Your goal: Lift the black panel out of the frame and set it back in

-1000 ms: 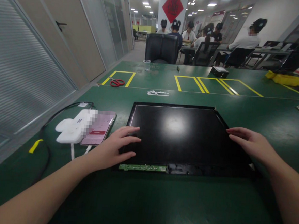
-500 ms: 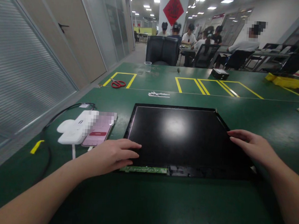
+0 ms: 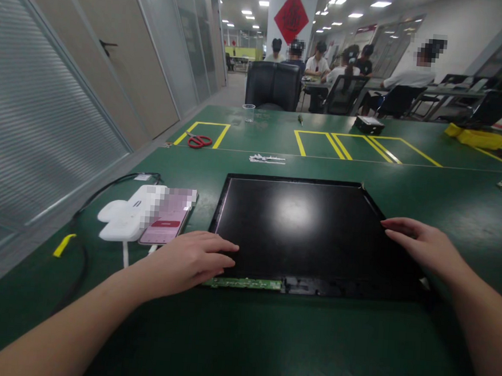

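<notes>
A black flat display panel lies face up on the green table, with a bright reflection on its surface. A narrow green circuit board runs along the left part of its near edge. My left hand rests over the panel's near left corner, fingers stretched out and apart, covering the end of the circuit board. On the opposite side, my right hand has its extended fingertips at the panel's right edge; its fingers are parted and not wrapped round anything.
Left of the panel are a phone, a white charging device and a black cable. Farther back lie red-handled scissors, white strips, a clear cup and a black box. Several people sit at tables beyond.
Almost nothing differs. Both hands keep their places at the panel, and the panel has not moved; the view has shifted very slightly.
</notes>
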Demonstrator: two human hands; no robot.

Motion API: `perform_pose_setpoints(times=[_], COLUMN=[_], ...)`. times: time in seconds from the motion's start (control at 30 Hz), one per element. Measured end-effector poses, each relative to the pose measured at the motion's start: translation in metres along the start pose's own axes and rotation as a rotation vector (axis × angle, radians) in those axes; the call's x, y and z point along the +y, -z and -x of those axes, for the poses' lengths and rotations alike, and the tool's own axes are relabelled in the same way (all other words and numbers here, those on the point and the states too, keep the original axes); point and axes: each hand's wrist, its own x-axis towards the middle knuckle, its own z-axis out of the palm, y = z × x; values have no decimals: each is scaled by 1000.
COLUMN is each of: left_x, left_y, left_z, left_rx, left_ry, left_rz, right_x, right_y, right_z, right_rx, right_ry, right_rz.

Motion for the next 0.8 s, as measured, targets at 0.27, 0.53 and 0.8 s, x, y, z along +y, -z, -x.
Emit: perform_pose_setpoints(times=[0.27, 0.53, 0.8], left_x=[3, 2, -10], left_y=[1, -1, -6], left_z=[0, 1, -1], left_rx=[-13, 8, 132], left_ry=[-3, 4, 128], left_rz=[-19, -15, 28], right_x=[0, -2, -6], right_y=[0, 0, 1], right_z=[-1, 0, 1], right_rx=[-33, -12, -14], right_ry=[-22, -27, -19], right_rz=[6, 24, 39])
